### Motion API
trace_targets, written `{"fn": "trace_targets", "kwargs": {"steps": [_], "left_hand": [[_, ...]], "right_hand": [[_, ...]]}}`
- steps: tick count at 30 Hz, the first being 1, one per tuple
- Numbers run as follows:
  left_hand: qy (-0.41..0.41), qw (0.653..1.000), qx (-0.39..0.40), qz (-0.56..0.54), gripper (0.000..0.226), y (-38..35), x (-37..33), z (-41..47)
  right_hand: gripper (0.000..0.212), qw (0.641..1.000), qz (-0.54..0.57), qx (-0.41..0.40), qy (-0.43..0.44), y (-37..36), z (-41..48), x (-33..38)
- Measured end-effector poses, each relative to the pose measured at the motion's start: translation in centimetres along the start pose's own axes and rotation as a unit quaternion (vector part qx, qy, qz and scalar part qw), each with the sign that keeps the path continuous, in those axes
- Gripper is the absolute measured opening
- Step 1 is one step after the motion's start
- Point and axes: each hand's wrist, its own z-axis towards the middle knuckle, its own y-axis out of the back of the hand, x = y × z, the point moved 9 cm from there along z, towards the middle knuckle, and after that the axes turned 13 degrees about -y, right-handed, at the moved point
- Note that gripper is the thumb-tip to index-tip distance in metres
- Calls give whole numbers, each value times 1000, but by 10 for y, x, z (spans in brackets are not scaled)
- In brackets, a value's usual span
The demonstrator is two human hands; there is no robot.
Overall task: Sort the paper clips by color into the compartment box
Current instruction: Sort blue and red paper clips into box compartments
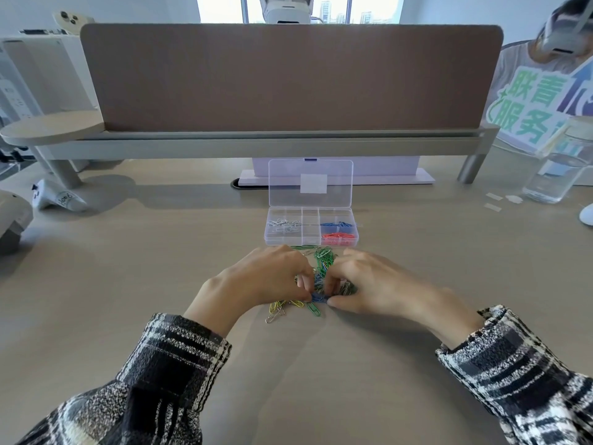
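A clear compartment box (310,240) stands open on the desk, its lid tilted up behind it. Silver clips (284,223) fill a left compartment, blue clips (337,225) a right one, red clips (339,239) the compartment in front of that. A loose pile of green, yellow, blue and silver paper clips (322,260) lies just in front of the box. My left hand (256,281) and my right hand (378,284) sit over the pile, fingertips meeting. Both pinch a small bunch of blue clips (317,297) at the pile's near edge.
A brown desk divider (288,78) on a grey rail closes off the back. A clear water bottle (558,168) stands at the far right, with paper scraps (494,200) beside it. White devices (57,199) lie at the left edge. Another person sits behind at the right.
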Motion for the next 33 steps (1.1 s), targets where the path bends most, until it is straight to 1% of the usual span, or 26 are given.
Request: {"fn": "trace_targets", "kwargs": {"steps": [6, 11, 14, 18, 21, 24, 28, 30, 33], "left_hand": [[0, 1000, -1, -12, 10, -4, -1, 1], [0, 1000, -7, -28, 10, -2, 1, 0], [14, 999, -26, -45, 10, 5, 6, -3], [23, 997, -56, -51, 5, 14, 12, -8], [23, 997, -54, -57, 8, 13, 14, -7], [25, 997, -49, -55, 7, 12, 15, -6], [24, 997, -49, -52, 7, 13, 16, -7], [23, 997, -51, -52, 7, 14, 16, -8], [19, 997, -53, -50, 7, 14, 15, -7]], "right_hand": [[16, 1000, -1, 6, -11, 0, 1, -4], [16, 1000, -11, -14, -3, 4, -1, -1], [17, 1000, -9, -28, -9, 8, -1, -2], [18, 1000, -12, -17, -14, 7, -2, -4], [16, 1000, -16, -5, -6, 6, -2, -1], [17, 999, -37, -11, 10, 7, -4, 2], [20, 993, -103, -37, 55, 8, -6, 10], [21, 990, -119, -44, 60, 8, -7, 13], [30, 985, -143, -67, 63, 8, -8, 17]]}}
